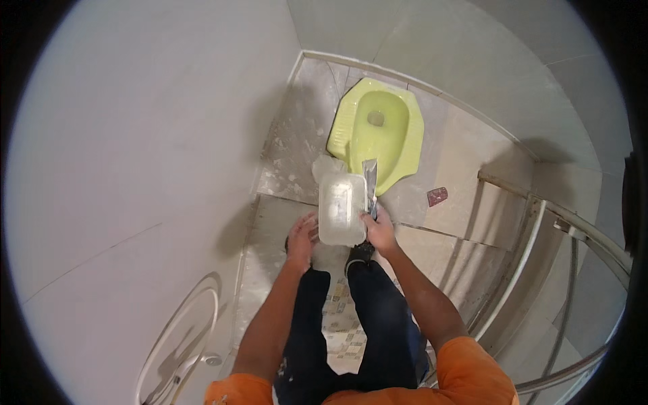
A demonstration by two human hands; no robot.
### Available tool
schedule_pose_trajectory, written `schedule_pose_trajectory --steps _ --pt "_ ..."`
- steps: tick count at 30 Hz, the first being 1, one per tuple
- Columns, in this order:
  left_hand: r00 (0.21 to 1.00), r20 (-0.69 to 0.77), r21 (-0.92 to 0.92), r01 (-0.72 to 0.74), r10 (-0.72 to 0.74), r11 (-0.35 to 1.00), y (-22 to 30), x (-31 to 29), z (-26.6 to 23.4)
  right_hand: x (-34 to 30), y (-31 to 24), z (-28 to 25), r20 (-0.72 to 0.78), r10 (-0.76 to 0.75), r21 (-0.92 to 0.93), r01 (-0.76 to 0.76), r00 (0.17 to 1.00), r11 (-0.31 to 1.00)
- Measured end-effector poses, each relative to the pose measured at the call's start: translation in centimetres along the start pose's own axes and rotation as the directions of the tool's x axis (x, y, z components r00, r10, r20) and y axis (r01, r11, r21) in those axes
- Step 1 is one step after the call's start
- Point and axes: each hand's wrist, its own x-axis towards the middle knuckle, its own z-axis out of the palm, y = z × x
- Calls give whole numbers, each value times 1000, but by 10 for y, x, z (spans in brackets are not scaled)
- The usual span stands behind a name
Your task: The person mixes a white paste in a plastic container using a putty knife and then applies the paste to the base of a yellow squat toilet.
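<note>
Grey walls, tiled floor beneath translucent tub

Two hands are in view: one left hand and one right hand, along with two bare forearms. There is one translucent tub, one scraper with a single flat blade, and one crumpled pale thing of unclear kind. There is one yellow-green squat toilet with one drain hole, and one small dark red piece. The clothing comes to two orange sleeves, two dark trouser legs and one dark shoe plainly visible. One looped hose and one shower head show too. Mosaic tiles number several, too small to count exactly.
</note>
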Motion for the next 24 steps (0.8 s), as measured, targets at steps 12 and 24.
schedule_pose_trajectory --steps 12,24 --pt "780 73 630 -519 621 578 52 286 -42 182 38 8 77 -65 -108 73 995 991" --pt "908 195 689 -396 371 607 140 222 -42 260 48 102 315 -208 -362 321 926 875"
